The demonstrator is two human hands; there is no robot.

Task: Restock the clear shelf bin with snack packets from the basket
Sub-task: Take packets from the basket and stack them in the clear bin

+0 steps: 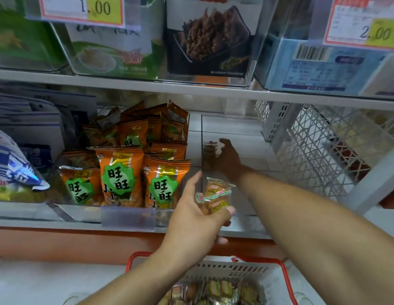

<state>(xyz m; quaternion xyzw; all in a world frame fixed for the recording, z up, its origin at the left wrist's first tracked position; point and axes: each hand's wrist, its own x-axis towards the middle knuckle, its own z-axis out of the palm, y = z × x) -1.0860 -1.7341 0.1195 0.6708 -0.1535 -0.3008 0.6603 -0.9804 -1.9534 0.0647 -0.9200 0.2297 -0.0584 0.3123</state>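
So the left hand point(192, 213) is curled round a couple of small clear-wrapped snack packets with orange and green print point(216, 198) — thumb over the front, fingers underneath, a firm hold. It's parked right at the front left corner of the clear plastic shelf bin point(233, 128), the packets pressed up against its see-through wall.

The right hand point(228, 159) is reached deep inside that bin, past the left one. It's in shadow back there, fingers curled toward a dark little packet point(210, 149) by the left wall — can't honestly tell whether it's gripping it or just touching it.

Just left of the held packets sits a second clear bin stuffed with orange crinkly snack bags with green starburst labels point(119, 172), standing upright in rows. Right of the reaching arm there's a white lattice plastic crate point(323, 146) on the same shelf.

Below both wrists — a white slotted shopping basket with red handles point(279, 280), more of the same small wrapped packets point(216, 291) heaped in it.
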